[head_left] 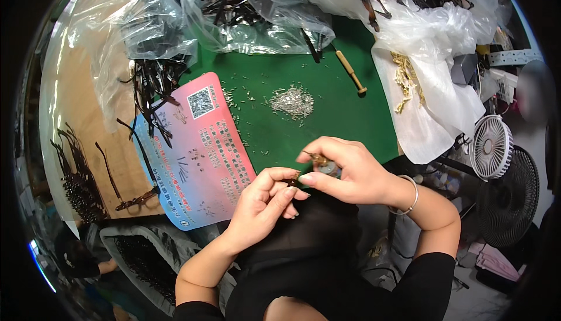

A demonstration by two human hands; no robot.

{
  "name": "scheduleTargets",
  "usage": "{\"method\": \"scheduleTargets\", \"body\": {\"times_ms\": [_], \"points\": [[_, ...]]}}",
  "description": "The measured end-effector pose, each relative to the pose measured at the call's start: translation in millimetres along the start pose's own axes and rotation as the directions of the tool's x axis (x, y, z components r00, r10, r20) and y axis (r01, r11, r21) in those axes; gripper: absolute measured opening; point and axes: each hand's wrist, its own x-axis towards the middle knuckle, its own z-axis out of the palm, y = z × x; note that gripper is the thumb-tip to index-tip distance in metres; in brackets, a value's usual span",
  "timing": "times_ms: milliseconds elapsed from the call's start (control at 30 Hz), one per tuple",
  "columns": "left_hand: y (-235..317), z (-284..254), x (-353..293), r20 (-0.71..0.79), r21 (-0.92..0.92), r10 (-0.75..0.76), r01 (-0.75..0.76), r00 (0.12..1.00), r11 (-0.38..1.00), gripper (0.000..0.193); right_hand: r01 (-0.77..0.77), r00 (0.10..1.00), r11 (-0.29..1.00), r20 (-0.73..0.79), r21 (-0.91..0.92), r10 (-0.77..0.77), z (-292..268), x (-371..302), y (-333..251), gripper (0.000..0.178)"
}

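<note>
My left hand (260, 204) is closed, thumb and fingers pinching a small dark brown piece (294, 182), mostly hidden by the fingertips. Close beside it, my right hand (350, 175) curls around a small brown and gold-coloured object (319, 160); its kind is hard to make out. The fingertips of both hands nearly meet over the near edge of the green mat (274, 128). Beyond them lies a pile of tiny silver screws (292, 102), with more scattered to its left. A screwdriver with a wooden handle (350, 73) rests farther back on the right.
Dark eyeglass temples (155, 90) spill from a clear bag at left, onto a pink and blue printed sheet (204, 146). More fill bags (225, 0) at the back. Gold-coloured small parts (406, 81) lie on white plastic at right, near a white fan (492, 146).
</note>
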Motion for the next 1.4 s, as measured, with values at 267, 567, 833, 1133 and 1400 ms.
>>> {"method": "scheduleTargets", "body": {"times_ms": [267, 567, 833, 1133, 1400], "points": [[-3.4, -3.0, 5.0, 0.070, -0.030, -0.058, 0.061, 0.996, 0.998, 0.017, 0.076, 0.989, 0.997, 0.131, -0.020, -0.073, -2.4, 5.8, 7.3, 0.015], [4.5, -4.2, 2.5, -0.038, 0.162, -0.010, 0.016, 0.999, 0.987, 0.014, 0.052, 0.991, 0.998, 0.120, 0.032, -0.055, -11.3, -3.7, 7.9, 0.033], [97.4, 6.1, 132.8, 0.504, 0.859, 0.546, -0.320, 0.669, -0.400, 0.016, 0.025, 0.994, 0.918, 0.104, -0.396, 0.018, -9.7, -15.8, 28.4, 0.024], [103.5, -26.7, 168.3, 0.773, 0.594, 0.249, -0.529, 0.584, -0.606, 0.020, 0.020, 0.999, 0.950, 0.031, -0.311, -0.010, -12.8, -18.0, 34.8, 0.023], [106.7, -17.6, 44.7, -0.004, 0.488, 0.754, -0.657, 0.657, 0.575, 0.012, -0.299, 0.890, 0.930, -0.414, -0.214, 0.191, -69.1, -59.2, 31.0, 0.013]]}}
